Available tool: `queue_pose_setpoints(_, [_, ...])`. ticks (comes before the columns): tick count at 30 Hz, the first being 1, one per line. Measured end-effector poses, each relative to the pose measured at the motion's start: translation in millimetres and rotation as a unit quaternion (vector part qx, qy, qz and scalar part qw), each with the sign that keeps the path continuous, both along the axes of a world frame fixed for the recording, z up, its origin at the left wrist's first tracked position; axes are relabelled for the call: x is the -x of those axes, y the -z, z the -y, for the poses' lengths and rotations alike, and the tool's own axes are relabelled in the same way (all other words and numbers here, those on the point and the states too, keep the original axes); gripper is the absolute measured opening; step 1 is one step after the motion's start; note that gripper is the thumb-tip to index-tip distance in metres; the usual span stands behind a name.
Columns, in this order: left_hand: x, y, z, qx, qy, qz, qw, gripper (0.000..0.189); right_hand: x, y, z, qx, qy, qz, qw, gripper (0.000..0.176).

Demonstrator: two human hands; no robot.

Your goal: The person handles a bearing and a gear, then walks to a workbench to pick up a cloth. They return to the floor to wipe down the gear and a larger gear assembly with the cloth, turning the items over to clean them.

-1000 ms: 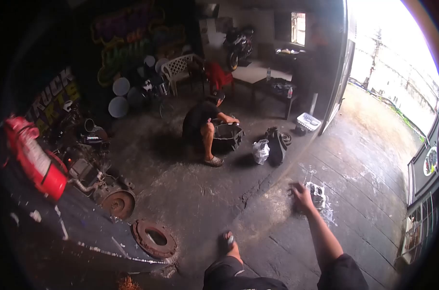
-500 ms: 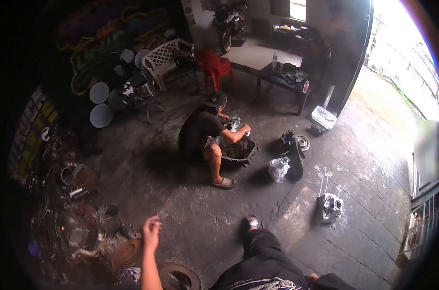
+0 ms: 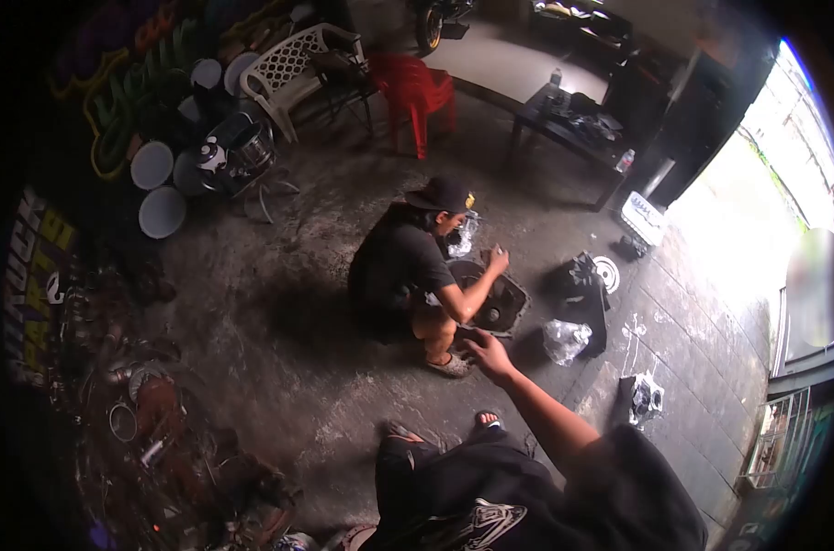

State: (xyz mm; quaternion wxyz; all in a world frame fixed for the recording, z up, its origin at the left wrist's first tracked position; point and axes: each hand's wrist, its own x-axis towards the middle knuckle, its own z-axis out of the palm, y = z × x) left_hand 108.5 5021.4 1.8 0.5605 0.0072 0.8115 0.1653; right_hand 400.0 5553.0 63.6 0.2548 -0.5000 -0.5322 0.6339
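My right hand (image 3: 489,355) reaches forward over the floor, its fingers bent and apart, with nothing I can make out in them. In view it lies just in front of the foot and knee of a squatting person (image 3: 400,253) in a dark shirt and cap. That person bends over a dark metal casing (image 3: 525,310) with a flanged rim, one of their hands (image 3: 498,260) raised above it. Behind the casing is a part in clear plastic (image 3: 465,237). To the right of my hand a clear plastic bag (image 3: 566,341) rests on the floor. My left hand is out of view.
Beside the bag stand a dark curved part (image 3: 593,317) and a round disc (image 3: 606,275). A silvery metal housing (image 3: 647,397) sits at right. Greasy scrap parts (image 3: 160,404) crowd the left. Farther back are a red chair (image 3: 415,96), a white bench (image 3: 298,69) and a low table (image 3: 564,129).
My left hand has dropped out of view, and my right arm has come into view, stretched forward. The camera has shifted. The squatting person has turned and raised a hand over the casing.
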Motion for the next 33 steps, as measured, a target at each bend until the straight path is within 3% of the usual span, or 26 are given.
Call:
queue_pose_setpoints(1, [19, 7, -18, -0.001, -0.008, 0.004, 1.000, 0.005, 45, -18, -25, -0.007, -0.046, -0.012, 0.999, 0.042])
queue_pose_setpoints(3, [67, 30, -58, -0.009, -0.018, 0.006, 1.000, 0.003, 134, 113, -72, -0.182, -0.067, 0.080, 0.978, 0.042])
queue_pose_setpoints(4, [96, 39, -77, -0.015, -0.021, 0.005, 1.000, 0.003, 163, 71, -77, -0.209, -0.092, 0.129, 0.965, 0.043])
queue_pose_setpoints(5, [131, 47, -97, -0.020, -0.025, 0.005, 0.999, 0.003, 191, 70, -92, -0.184, -0.179, 0.143, 0.956, 0.040])
queue_pose_setpoints(6, [166, 51, -120, -0.032, -0.021, -0.004, 0.999, 0.004, 216, 111, -102, -0.165, -0.184, 0.163, 0.955, 0.038])
queue_pose_setpoints(7, [205, 45, -143, -0.046, -0.017, -0.014, 0.999, 0.004, 235, 190, -98, -0.122, -0.157, 0.162, 0.967, 0.035])
queue_pose_setpoints(9, [298, 24, -188, -0.076, -0.019, -0.036, 0.996, 0.006, 248, 344, -80, 0.036, -0.042, -0.004, 0.998, 0.031])
queue_pose_setpoints(10, [348, 9, -210, -0.097, -0.024, -0.053, 0.994, 0.007, 251, 288, -70, -0.179, -0.067, 0.110, 0.975, 0.030])
queue_pose_setpoints(11, [401, -4, -230, -0.122, -0.026, -0.072, 0.990, 0.008, 253, 232, -59, -0.376, -0.036, 0.257, 0.889, 0.030])
queue_pose_setpoints(12, [458, -15, -257, -0.161, -0.026, -0.096, 0.982, 0.009, 263, 186, -53, -0.205, -0.063, 0.293, 0.932, 0.031])
queue_pose_setpoints(14, [586, -36, -327, -0.330, -0.008, -0.161, 0.930, 0.010, 294, 108, -78, 0.154, -0.093, 0.322, 0.929, 0.034])
queue_pose_setpoints(15, [643, -45, -371, -0.394, -0.002, -0.184, 0.901, 0.011, 310, 94, -90, 0.151, -0.050, 0.263, 0.952, 0.037])
queue_pose_setpoints(16, [680, -81, -433, -0.277, -0.020, -0.169, 0.946, 0.009, 326, 84, -104, 0.144, -0.007, 0.203, 0.969, 0.040])
queue_pose_setpoints(17, [730, -84, -477, -0.267, -0.060, -0.132, 0.953, 0.005, 342, 81, -122, 0.135, 0.034, 0.143, 0.980, 0.043])
queue_pose_setpoints(18, [758, -95, -525, -0.263, -0.015, -0.200, 0.944, 0.005, 362, 84, -143, 0.082, 0.073, 0.188, 0.976, 0.043])
queue_pose_setpoints(20, [798, -99, -602, -0.261, -0.021, -0.252, 0.932, 0.006, 409, 91, -201, -0.027, 0.143, 0.278, 0.950, 0.044])
queue_pose_setpoints(21, [815, -99, -639, -0.257, -0.025, -0.260, 0.930, 0.007, 430, 100, -238, 0.025, 0.145, 0.259, 0.955, 0.047])
queue_pose_setpoints(23, [833, -87, -701, -0.278, -0.013, -0.175, 0.945, 0.008, 481, 109, -321, 0.060, 0.166, 0.242, 0.954, 0.047])
queue_pose_setpoints(24, [861, -59, -721, -0.325, 0.062, -0.121, 0.936, 0.010, 503, 106, -360, 0.048, 0.179, 0.251, 0.950, 0.043])
queue_pose_setpoints(25, [899, 13, -728, -0.474, 0.165, -0.124, 0.856, 0.010, 520, 98, -401, 0.077, 0.148, 0.245, 0.955, 0.037])
queue_pose_setpoints(26, [885, 1, -732, -0.309, 0.178, -0.113, 0.927, 0.011, 535, 120, -437, 0.061, 0.091, 0.307, 0.945, 0.031])
queue_pose_setpoints(27, [874, -2, -748, -0.198, 0.195, -0.098, 0.956, 0.011, 546, 166, -467, -0.178, -0.198, 0.429, 0.863, 0.029])
queue_pose_setpoints(28, [863, -1, -766, -0.131, 0.215, -0.080, 0.965, 0.011, 556, 210, -480, -0.072, -0.005, 0.324, 0.943, 0.028])
queue_pose_setpoints(29, [856, -3, -787, -0.099, 0.230, -0.061, 0.966, 0.012, 566, 178, -504, -0.018, 0.031, 0.266, 0.963, 0.028])
queue_pose_setpoints(31, [852, -14, -844, -0.065, 0.257, -0.035, 0.964, 0.013, 587, 54, -562, 0.070, 0.114, 0.140, 0.981, 0.029])
queue_pose_setpoints(33, [853, -18, -914, -0.038, 0.287, -0.014, 0.957, 0.015, 591, 23, -605, 0.099, 0.166, 0.095, 0.977, 0.031])
